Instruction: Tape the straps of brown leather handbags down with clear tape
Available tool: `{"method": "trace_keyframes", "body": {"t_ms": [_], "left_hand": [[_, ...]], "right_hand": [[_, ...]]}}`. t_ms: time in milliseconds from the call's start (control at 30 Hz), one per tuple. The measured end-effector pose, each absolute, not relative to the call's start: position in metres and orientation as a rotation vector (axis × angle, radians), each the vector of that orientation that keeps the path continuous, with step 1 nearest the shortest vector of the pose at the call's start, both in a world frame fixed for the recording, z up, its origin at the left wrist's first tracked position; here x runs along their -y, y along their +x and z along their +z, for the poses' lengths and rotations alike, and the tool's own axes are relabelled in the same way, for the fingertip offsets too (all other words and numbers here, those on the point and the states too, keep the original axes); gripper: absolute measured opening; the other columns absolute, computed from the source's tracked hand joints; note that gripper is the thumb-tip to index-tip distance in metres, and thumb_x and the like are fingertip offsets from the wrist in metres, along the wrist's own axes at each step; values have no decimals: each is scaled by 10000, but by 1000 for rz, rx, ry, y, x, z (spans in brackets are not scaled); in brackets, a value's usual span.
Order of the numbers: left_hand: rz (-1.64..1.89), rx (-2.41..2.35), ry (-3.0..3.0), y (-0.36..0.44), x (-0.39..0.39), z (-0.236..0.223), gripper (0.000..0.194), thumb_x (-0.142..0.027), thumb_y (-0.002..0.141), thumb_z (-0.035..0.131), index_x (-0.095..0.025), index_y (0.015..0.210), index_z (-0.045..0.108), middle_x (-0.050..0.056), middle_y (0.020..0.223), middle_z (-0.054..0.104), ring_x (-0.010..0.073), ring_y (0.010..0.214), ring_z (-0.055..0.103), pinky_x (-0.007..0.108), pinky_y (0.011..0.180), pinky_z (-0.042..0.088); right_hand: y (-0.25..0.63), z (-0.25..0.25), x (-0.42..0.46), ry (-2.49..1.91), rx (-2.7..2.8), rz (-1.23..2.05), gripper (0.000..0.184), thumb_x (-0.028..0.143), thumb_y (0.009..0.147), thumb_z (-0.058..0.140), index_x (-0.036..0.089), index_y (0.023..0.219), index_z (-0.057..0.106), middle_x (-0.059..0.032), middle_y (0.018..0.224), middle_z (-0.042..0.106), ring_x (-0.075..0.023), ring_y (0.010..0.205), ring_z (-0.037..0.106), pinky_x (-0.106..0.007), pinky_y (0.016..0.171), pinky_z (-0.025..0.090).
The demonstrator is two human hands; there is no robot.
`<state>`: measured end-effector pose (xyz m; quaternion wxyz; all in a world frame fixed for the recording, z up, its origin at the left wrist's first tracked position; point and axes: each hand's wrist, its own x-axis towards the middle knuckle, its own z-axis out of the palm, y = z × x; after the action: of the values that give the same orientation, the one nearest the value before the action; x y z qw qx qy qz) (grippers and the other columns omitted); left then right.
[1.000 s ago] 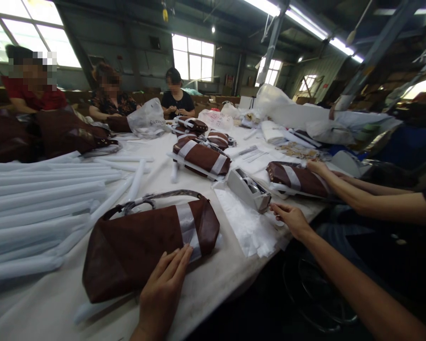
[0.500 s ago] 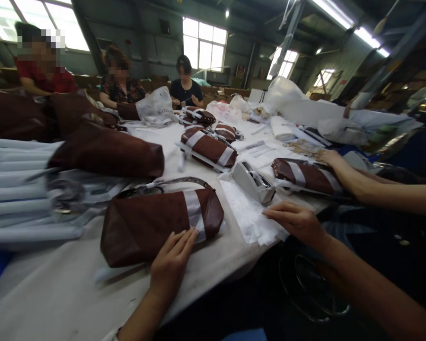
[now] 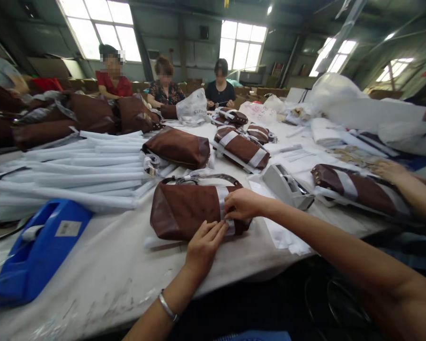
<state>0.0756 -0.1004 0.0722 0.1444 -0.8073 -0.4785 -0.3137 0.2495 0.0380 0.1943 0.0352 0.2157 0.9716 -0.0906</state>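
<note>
A brown handbag lies on the table in front of me, its wrapped handle at the far side. A whitish strip runs around its right part. My left hand rests on the bag's near side with fingers stretched out, the tips at the strip's lower part. Just above them, my right hand is closed in a pinch against the strip. What its fingertips hold is too small to make out. A grey tape dispenser stands right of the bag, beside white sheets.
At left are a blue tape dispenser and a pile of white rolls. More brown bags lie behind. A co-worker's hand is by a strapped bag at right. Several people sit across the table.
My right hand has moved left from the white sheets to the bag's strip. My left hand stays on the bag. The view has turned left, bringing the blue dispenser into sight.
</note>
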Motion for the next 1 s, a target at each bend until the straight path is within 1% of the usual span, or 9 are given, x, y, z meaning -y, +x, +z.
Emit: {"method": "trace_keyframes", "body": {"t_ms": [133,267,333,433,500,567,667,833,1000], "left_hand": [[-938,1385,-2320,76,101,70,390,-141,977,498,-234,1351,561,-7,1300,678,155,1133,622,373,1117,461],[-914,1395,-2352,75,101,70,411,-129,978,479,-236,1369,549,-5,1322,665,164,1138,620,387,1115,466],[-900,1400,-2366,75,101,70,424,-139,981,480,-239,1389,533,6,1337,655,167,1142,622,397,1117,467],[-909,1414,-2351,76,100,71,416,-149,979,496,-237,1382,543,10,1332,658,174,1142,628,397,1113,473],[-916,1416,-2340,76,100,71,405,-153,974,513,-233,1369,557,4,1326,662,174,1143,628,389,1111,474],[-914,1412,-2339,76,100,71,406,-153,970,524,-233,1366,558,-3,1329,660,167,1141,626,382,1114,472],[-918,1409,-2329,77,101,72,403,-151,965,532,-238,1358,562,-8,1324,664,157,1134,627,379,1123,461],[-848,1386,-2371,75,102,79,381,-149,974,510,-236,1339,575,-4,1325,663,160,1185,607,391,1150,429],[-504,1287,-2502,42,109,99,518,-121,961,487,-229,1465,436,39,1515,486,189,1382,464,417,1166,403]], "right_hand": [[232,198,-44,691,-2813,76,157,421,790,739,272,816,782,-32,821,760,-205,785,667,-275,590,351],[229,201,-58,690,-2833,281,371,600,786,712,234,792,771,-87,819,756,-228,825,668,-289,647,373],[234,201,-76,759,-2829,261,471,689,742,708,221,758,759,-89,803,752,-229,811,669,-286,659,380],[250,199,-102,1147,-2846,82,419,655,701,763,239,749,757,-46,810,749,-210,783,671,-265,647,400],[260,196,-107,1481,-2851,46,332,546,830,696,230,899,772,-64,933,751,-227,849,677,-282,689,444],[263,189,-97,1733,-2896,88,353,428,969,528,187,1139,722,-116,1120,717,-257,1002,661,-327,815,483],[254,162,-62,1662,-3195,-31,445,385,1006,454,180,1387,555,-124,1368,606,-263,1252,556,-386,1055,428],[234,114,-16,1339,-3294,-136,515,392,1011,440,175,1478,450,-122,1548,423,-296,1441,368,-516,1202,247],[239,110,-23,1293,-3292,-145,546,420,1017,423,165,1500,417,-121,1563,398,-303,1456,345,-513,1207,243]]}}
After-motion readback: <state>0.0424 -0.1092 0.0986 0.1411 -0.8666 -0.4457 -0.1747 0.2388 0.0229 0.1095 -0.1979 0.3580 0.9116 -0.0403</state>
